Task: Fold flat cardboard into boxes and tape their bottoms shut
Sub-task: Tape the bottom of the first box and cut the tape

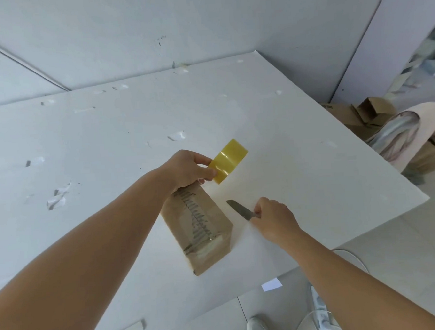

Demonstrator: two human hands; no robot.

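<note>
A small brown cardboard box [199, 229] lies on the white table [299, 160], its upper face crossed by a glossy strip of clear tape. My left hand [186, 170] holds a yellow roll of tape [228, 161] just above the box's far end. My right hand [274, 218] grips a small knife [240, 209] to the right of the box, blade pointing up and left, resting close to the table. A gap of bare table separates the blade from the box.
Scraps of old tape dot the table. Off the right edge lie folded cardboard boxes [360, 117] and a rolled sheet [401, 135] on the floor. A white power strip [319, 308], a paper scrap [271, 284] and my shoe [257, 326] are below the near edge.
</note>
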